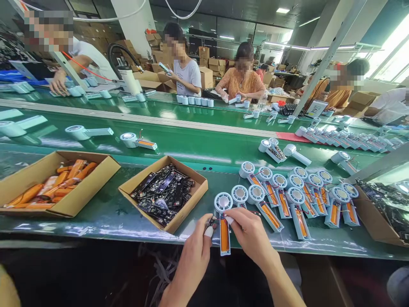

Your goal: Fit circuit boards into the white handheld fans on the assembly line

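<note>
My left hand [198,247] is closed, pinching a small black circuit board [209,225] between thumb and finger. Beside it, at the table's front edge, lies a light-blue handheld fan [223,202] whose open handle shows an orange battery [225,234]. At the fan's neck my right hand [251,232] is closed in a pinch, with thin wires at its fingertips; those fingertips partly hide the wires. White covers show on fingertips of both hands. More open-handled fans [296,196] with orange batteries lie in a group to the right.
A cardboard box of black circuit boards [188,213] stands left of my hands, and a box of orange batteries [68,202] farther left. Another board box [367,215] is at right. Behind runs a green conveyor belt [191,147] carrying fans. Several co-workers sit across it.
</note>
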{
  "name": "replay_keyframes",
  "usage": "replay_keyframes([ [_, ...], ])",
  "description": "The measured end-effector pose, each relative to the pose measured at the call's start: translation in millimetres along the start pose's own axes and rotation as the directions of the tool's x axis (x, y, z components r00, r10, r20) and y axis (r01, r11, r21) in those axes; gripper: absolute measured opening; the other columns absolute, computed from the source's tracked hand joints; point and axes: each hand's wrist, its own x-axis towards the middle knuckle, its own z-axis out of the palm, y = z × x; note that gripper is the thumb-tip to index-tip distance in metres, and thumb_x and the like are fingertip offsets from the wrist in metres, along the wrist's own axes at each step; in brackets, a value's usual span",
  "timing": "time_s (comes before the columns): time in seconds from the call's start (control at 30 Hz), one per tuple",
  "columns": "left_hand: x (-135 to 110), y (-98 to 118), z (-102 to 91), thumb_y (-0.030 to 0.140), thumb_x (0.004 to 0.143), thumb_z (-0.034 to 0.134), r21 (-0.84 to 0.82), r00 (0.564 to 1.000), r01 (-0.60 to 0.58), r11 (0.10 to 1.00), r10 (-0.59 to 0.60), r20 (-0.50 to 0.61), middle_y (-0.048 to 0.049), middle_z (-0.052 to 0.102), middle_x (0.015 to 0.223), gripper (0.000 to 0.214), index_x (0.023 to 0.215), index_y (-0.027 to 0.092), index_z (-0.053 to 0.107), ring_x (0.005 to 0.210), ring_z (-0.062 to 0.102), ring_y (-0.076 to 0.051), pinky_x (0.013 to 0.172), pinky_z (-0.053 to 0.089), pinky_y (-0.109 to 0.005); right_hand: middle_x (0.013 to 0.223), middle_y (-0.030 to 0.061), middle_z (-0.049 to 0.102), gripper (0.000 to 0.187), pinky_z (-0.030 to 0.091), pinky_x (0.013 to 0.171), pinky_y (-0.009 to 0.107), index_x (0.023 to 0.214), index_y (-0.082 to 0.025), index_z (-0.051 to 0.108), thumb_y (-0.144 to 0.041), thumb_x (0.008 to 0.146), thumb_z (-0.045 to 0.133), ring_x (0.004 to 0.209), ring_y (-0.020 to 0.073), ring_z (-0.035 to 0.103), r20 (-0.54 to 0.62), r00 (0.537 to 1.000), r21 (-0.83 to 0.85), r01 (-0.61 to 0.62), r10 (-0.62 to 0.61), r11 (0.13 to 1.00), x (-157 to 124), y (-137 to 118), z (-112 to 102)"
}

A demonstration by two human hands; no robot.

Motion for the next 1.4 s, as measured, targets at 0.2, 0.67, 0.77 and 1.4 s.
replay_keyframes([
  [0.2,-1,8,1.5,0.025,0.095,0.036,-0.087,0.998,0.018,0.996,-0.023,-0.057,-0.0070,0.072,0.095,0.034,0.124,0.021,0.052,0.058,0.063,-0.017,0.057,0.053,-0.030,0.095,0.0046,0.075,0.025,0.056,0.080,0.030,0.100,-0.023,0.072,-0.011,0.094,0.051,0.089,0.0178,0.069,0.044,0.997,0.109,0.051,-0.056,0.993,11,-1,18],
  [0.67,12,20,-12.2,0.045,0.096,0.044,-0.268,0.991,0.125,0.955,-0.106,0.083,0.0079,0.040,0.053,0.031,0.087,0.020,0.061,0.044,0.038,-0.011,0.041,0.031,-0.021,0.097,0.0074,0.065,0.030,0.056,0.078,0.034,0.112,-0.021,0.066,-0.006,0.096,0.046,0.088,0.0205,0.059,0.107,0.984,-0.110,0.156,-0.144,0.982,-4,1,20],
  [0.77,12,19,-9.3,0.046,0.097,0.042,-0.302,0.987,0.154,0.941,-0.135,0.083,0.0091,0.038,0.050,0.032,0.086,0.021,0.058,0.041,0.038,-0.010,0.040,0.031,-0.020,0.095,0.0067,0.065,0.026,0.055,0.076,0.033,0.108,-0.021,0.066,-0.008,0.097,0.046,0.085,0.0197,0.059,0.040,0.987,-0.102,0.160,-0.156,0.982,-4,2,23],
  [1.4,-4,8,2.2,0.028,0.090,0.050,-0.189,0.986,0.030,0.981,-0.061,-0.157,-0.0111,0.077,0.109,0.031,0.113,0.020,0.070,0.064,0.072,-0.019,0.055,0.061,-0.029,0.082,0.0054,0.059,0.024,0.042,0.067,0.034,0.085,-0.020,0.060,-0.005,0.097,0.045,0.075,0.0214,0.052,0.112,0.969,-0.508,0.246,-0.220,0.825,-1,-9,25],
])
